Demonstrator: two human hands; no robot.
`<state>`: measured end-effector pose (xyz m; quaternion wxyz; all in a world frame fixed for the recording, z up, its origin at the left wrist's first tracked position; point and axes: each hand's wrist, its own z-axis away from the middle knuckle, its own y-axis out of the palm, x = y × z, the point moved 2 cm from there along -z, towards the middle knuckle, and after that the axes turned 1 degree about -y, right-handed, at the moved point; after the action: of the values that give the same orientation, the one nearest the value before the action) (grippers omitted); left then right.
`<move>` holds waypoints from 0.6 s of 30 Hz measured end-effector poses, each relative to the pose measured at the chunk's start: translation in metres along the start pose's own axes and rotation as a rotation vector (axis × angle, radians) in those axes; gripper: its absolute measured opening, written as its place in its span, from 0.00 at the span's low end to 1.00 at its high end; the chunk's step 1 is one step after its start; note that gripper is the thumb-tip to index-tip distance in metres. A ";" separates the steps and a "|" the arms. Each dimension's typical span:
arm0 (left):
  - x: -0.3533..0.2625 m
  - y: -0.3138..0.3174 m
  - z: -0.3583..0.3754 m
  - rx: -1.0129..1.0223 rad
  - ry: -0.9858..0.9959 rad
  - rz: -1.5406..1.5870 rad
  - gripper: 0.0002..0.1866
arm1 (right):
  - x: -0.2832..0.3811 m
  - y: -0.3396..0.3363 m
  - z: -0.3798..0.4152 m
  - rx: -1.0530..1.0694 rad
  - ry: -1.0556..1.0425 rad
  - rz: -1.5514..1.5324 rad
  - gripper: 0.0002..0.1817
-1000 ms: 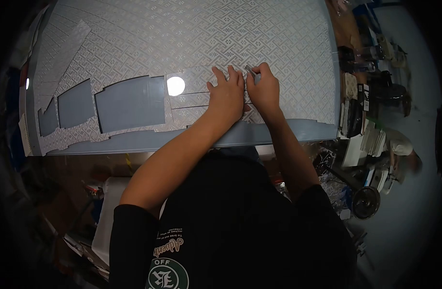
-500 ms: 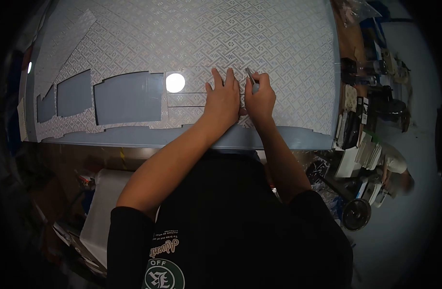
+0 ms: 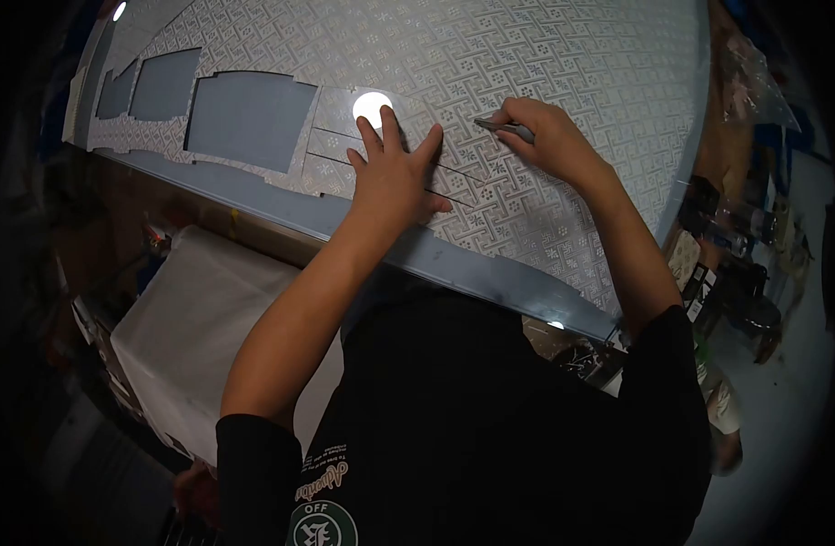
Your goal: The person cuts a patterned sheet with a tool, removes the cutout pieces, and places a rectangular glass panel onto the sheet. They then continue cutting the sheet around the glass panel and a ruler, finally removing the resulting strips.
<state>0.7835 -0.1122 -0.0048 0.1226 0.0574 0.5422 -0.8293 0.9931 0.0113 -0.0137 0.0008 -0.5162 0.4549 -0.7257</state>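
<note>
Patterned silvery sheet material point(image 3: 563, 64) lies over a blue-grey table surface point(image 3: 253, 118) that shows through several cut openings. My left hand point(image 3: 390, 177) presses flat on a clear template point(image 3: 331, 123) with spread fingers, beside two long dark slits. To its right, my right hand point(image 3: 545, 136) is closed around a small cutter point(image 3: 508, 128), whose tip points left, at or just above the sheet. Whether the tip touches the sheet cannot be told.
Beyond the table's right edge stand a plastic bag point(image 3: 754, 77) and assorted items point(image 3: 745, 291). A light grey cloth-covered surface point(image 3: 199, 318) is below left. Part of another person point(image 3: 725, 414) shows at lower right.
The view has turned and shifted. My right hand has moved right, away from my left hand, with the cutter still held. My left hand's fingers are spread wider.
</note>
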 end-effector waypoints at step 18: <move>0.006 0.000 0.003 -0.045 0.041 0.075 0.54 | 0.030 0.082 -0.140 -0.038 -0.177 -0.132 0.11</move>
<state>0.7780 -0.1156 -0.0046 0.1438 0.0918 0.5606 -0.8103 0.8361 0.0416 -0.0527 -0.0167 -0.6073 0.4317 -0.6668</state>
